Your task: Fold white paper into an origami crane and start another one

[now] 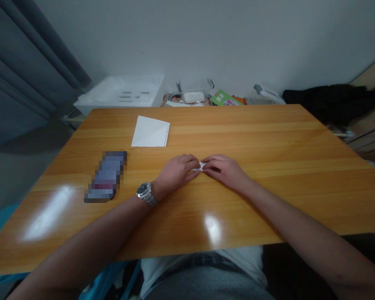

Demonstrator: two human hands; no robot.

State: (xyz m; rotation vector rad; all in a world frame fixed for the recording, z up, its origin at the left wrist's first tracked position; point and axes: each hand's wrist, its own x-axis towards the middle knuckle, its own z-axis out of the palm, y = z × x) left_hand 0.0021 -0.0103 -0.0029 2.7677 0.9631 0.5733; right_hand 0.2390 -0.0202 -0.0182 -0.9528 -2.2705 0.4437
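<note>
Indoors, our left hand [176, 173] and right hand [227, 171] pinch a small paper [202, 166] over a glossy wooden table [281, 150], pale wall [206, 37] behind it.

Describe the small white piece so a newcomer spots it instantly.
On the glossy wooden table, the left hand and right hand nearly meet. The small white piece is held between them, partly hidden, unlike the larger white sheet lying untouched farther back.

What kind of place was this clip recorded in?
Probably a room in a home, though a small office can't be ruled out: a long grey curtain hangs at the left, a polished wooden table fills the middle, and dark cloth lies heaped beyond its right end.
</note>
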